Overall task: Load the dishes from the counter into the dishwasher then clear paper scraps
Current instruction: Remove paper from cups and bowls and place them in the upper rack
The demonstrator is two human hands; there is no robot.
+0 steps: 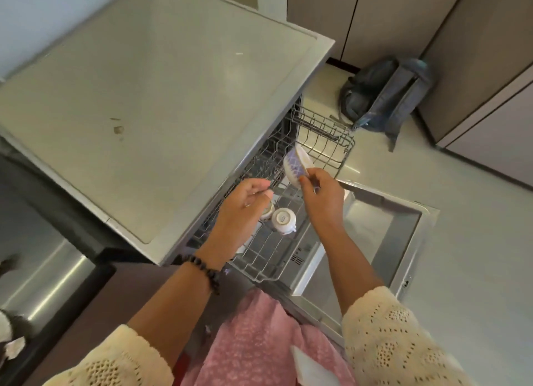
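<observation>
My right hand grips a white bowl with a purple pattern, tilted on its side above the pulled-out wire rack of the dishwasher. My left hand hovers over the rack with curled fingers; whether it pinches a rack wire is unclear. Beside it, an upturned white cup stands in the rack, and another small cup is partly hidden under my left hand. The dishwasher door lies open below.
The pale counter spans the upper left, with a small brown scrap on it. A grey backpack leans against the cabinets on the floor at right. Paper scraps lie at the far left edge.
</observation>
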